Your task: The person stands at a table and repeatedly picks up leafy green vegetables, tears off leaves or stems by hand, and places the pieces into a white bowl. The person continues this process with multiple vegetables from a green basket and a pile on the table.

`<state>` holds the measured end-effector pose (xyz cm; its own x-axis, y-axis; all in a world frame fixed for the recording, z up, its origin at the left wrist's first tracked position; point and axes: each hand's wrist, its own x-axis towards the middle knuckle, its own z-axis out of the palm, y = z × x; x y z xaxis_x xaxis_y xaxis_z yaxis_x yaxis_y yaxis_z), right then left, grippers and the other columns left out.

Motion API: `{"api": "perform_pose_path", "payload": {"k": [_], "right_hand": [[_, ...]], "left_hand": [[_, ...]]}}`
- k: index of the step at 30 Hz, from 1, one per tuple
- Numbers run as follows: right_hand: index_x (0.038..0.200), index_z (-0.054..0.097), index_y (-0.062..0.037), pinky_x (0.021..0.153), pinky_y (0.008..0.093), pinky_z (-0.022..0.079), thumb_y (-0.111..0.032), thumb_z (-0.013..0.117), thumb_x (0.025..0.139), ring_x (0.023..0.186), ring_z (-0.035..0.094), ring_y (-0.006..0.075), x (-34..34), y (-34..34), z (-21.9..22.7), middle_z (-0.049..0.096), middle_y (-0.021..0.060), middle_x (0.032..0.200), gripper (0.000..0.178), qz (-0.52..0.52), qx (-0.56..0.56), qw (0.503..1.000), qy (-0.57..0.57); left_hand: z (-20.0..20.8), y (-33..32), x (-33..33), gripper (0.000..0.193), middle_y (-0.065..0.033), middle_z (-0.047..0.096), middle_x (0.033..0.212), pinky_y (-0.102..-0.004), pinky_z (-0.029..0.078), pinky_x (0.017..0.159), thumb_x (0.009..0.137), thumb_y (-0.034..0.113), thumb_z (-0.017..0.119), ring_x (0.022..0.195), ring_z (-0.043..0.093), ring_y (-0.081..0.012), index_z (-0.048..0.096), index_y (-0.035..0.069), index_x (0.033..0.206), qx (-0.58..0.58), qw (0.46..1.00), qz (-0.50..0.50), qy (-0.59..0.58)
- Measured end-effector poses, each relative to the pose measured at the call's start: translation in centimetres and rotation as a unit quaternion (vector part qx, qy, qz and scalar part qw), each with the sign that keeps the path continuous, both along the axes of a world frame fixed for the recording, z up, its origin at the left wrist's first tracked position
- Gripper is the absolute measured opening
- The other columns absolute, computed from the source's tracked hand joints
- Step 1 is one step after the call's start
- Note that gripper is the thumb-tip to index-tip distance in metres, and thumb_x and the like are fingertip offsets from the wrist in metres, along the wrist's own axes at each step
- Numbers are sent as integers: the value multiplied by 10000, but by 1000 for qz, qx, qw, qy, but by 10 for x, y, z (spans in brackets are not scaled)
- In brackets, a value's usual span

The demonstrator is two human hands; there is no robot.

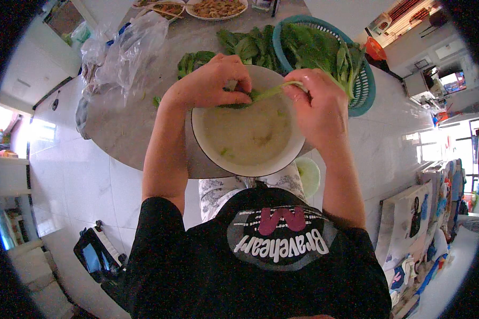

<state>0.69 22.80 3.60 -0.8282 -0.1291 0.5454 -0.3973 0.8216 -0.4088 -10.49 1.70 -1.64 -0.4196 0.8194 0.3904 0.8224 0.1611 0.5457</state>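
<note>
Both my hands are over a white bowl (196,133) of cloudy water at the table's near edge. Between them stretches a pale green vegetable stalk (269,93). My left hand (218,82) pinches its leafy end, the dark leaf partly hidden under the fingers. My right hand (319,101) grips the other end, thumb and fingers closed on it. Small green bits float in the water. Beyond the bowl, loose leafy greens (250,45) lie on the table. A teal plastic basket (366,87) holding more greens stands just past my right hand.
The rounded grey table (122,125) carries crumpled clear plastic bags (127,53) at the left. Plates of food (216,7) stand at the far edge, chopsticks on one. A pale green round container (307,175) sits low beside my legs. A black bag (98,255) lies on the tiled floor.
</note>
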Motion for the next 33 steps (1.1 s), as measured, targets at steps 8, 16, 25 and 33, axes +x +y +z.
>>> {"api": "perform_pose_path", "payload": {"k": [8,16,25,33], "right_hand": [[819,592,-53,509,348,456,-151,670,837,552,605,279,-1,2,8,616,119,640,126,-55,-104,993,-33],[819,591,-52,536,334,473,-198,700,822,579,620,250,-8,1,3,619,117,655,183,-15,-173,984,-25],[844,548,-57,557,429,491,-167,644,832,663,643,337,-15,1,-10,632,146,695,146,-29,-44,996,-66],[841,576,-28,525,433,522,-120,514,813,633,658,319,-22,-16,-51,640,153,675,115,47,222,970,-90]], "left_hand": [[7,7,19,224,-62,607,788,-287,450,639,776,112,710,722,553,-134,570,17,923,84,982,-4,-170],[11,8,22,254,-54,581,831,-306,460,714,796,103,694,785,553,-159,538,27,983,0,988,-29,-152],[-3,18,23,405,-121,579,1142,-372,400,985,800,84,633,1119,529,-256,510,48,1184,-104,987,38,-117],[-30,25,25,269,-219,627,992,-485,461,795,790,87,603,943,576,-416,559,36,1051,-189,970,138,-69]]}}
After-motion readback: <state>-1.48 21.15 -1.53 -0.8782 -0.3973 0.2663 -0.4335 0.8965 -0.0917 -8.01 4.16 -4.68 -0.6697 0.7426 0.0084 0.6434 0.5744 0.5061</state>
